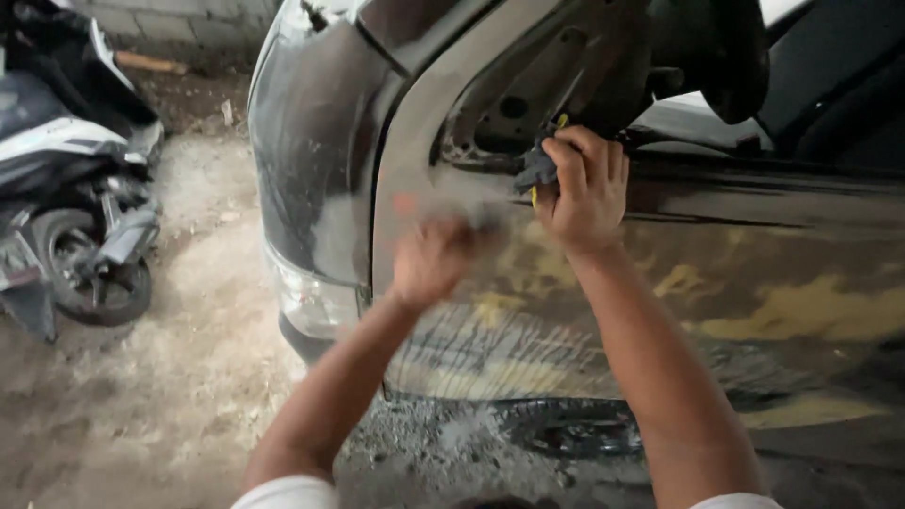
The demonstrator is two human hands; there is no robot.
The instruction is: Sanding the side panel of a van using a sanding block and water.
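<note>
A dark car door panel (pixel 735 254) with sanded grey and yellow filler patches fills the right side. My right hand (pixel 584 188) is closed around a small dark tool with a yellow part (pixel 539 170), held against the door just below the mirror mount. My left hand (pixel 434 259) is motion-blurred and pressed flat on the sanded panel near the door's front edge; what it holds, if anything, I cannot make out.
A dusty front fender (pixel 311 160) with a headlight (pixel 311 297) sits left of the door. The side mirror (pixel 726 57) hangs above. A parked scooter (pixel 75 207) stands at the far left on a dusty concrete floor (pixel 179 396).
</note>
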